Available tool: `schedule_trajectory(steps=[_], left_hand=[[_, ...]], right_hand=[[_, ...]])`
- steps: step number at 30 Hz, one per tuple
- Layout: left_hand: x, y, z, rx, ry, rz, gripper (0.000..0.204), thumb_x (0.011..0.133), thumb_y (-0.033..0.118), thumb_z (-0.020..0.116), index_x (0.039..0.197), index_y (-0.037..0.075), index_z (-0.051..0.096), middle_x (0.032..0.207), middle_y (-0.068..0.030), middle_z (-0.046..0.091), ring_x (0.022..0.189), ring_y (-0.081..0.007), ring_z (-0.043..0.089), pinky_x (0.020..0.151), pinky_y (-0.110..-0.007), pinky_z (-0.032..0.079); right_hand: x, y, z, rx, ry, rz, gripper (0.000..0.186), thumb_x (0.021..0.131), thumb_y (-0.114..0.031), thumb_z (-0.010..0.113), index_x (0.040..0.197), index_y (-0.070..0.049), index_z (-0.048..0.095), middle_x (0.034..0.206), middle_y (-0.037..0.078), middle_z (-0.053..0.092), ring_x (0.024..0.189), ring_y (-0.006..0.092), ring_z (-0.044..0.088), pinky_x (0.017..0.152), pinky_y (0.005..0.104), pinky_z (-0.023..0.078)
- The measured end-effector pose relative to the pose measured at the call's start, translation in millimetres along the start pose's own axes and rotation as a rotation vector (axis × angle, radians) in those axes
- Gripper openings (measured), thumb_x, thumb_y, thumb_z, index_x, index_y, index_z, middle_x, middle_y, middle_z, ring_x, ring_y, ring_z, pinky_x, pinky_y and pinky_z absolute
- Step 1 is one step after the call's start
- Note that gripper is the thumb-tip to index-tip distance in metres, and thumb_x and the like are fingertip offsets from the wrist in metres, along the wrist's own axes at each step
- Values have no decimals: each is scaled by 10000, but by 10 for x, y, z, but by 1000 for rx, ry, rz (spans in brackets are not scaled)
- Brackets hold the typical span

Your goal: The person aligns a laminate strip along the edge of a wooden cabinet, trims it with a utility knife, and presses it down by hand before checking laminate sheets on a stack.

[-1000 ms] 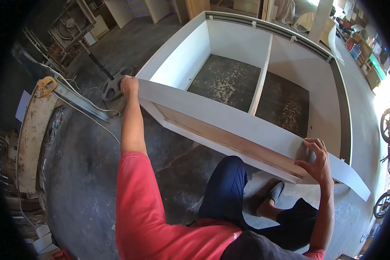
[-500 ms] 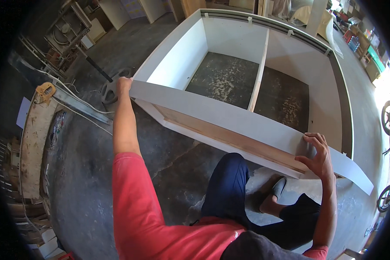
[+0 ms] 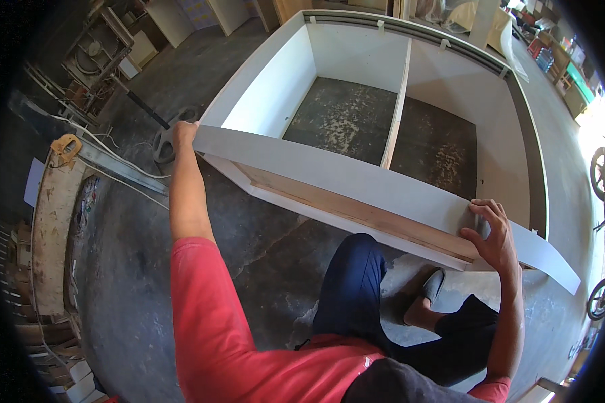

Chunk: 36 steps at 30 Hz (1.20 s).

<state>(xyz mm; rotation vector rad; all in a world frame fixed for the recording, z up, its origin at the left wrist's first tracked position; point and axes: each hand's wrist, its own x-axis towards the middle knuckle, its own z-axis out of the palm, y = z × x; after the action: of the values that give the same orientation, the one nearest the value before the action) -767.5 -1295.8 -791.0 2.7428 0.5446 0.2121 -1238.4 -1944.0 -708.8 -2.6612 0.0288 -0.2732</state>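
A long white board (image 3: 336, 171) lies along the near top edge of a large white open box frame (image 3: 356, 57), its right end sticking out past the frame's corner. My left hand (image 3: 185, 138) grips the board's left end with fingers wrapped over it. Toward the other end, my right hand (image 3: 492, 235) clasps the board with bent fingers over the upper edge and thumb against the near side. An upright divider (image 3: 396, 114) splits the box into two compartments, where dark, mottled bottoms show.
Left of me are a yellow-handled saw (image 3: 66, 148) on a metal beam (image 3: 124, 168), loose cables, a stand with a round base (image 3: 165, 144) and a worn plank (image 3: 50, 235). Panels (image 3: 228, 17) stand at the back; wheels (image 3: 599, 171) and a cluttered bench (image 3: 575, 87) line the right.
The view has tilted and shifted slightly, so the box sits a little higher and further left. Both hands keep their hold on the board, with no clear movement against the box.
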Motion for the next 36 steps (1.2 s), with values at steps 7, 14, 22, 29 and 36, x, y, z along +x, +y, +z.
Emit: schedule_trajectory(steps=[7, 14, 22, 29, 36], left_hand=[[117, -65, -24, 62, -23, -25, 451, 809, 445, 715, 1044, 62, 733, 1110, -191, 691, 1053, -354, 662, 863, -436, 517], [211, -96, -42, 101, -69, 26, 485, 787, 492, 721, 1027, 71, 736, 1006, -150, 727, 979, -314, 696, 826, -425, 520], [250, -171, -48, 114, -55, 143, 511, 781, 522, 706, 1018, 70, 737, 1000, -154, 726, 979, -323, 692, 847, -421, 517], [184, -104, -90, 102, -89, 39, 489, 779, 523, 707, 1023, 100, 748, 1029, -141, 725, 991, -323, 688, 853, -424, 517], [130, -63, -92, 71, -87, -52, 460, 771, 516, 732, 1037, 141, 756, 1071, -120, 721, 1028, -319, 678, 879, -430, 513]], right_hand=[[1, -15, -37, -36, -33, -41, 599, 626, -136, 870, 1165, -40, 627, 1215, 116, 615, 1139, 323, 558, 985, 418, 474], [9, -21, -17, -22, -51, -29, 731, 531, -147, 899, 1196, -37, 616, 1229, 128, 602, 1163, 336, 543, 1014, 431, 446], [23, -15, -20, -55, -57, -12, 682, 552, -165, 908, 1164, -39, 634, 1223, 117, 608, 1147, 318, 555, 994, 417, 470], [20, -24, -19, -54, -48, -19, 679, 555, -159, 908, 1166, -41, 635, 1229, 116, 609, 1153, 317, 555, 998, 417, 469], [15, -26, -19, -42, -47, -7, 687, 546, -147, 911, 1166, -36, 637, 1229, 116, 611, 1156, 320, 557, 1003, 422, 469]])
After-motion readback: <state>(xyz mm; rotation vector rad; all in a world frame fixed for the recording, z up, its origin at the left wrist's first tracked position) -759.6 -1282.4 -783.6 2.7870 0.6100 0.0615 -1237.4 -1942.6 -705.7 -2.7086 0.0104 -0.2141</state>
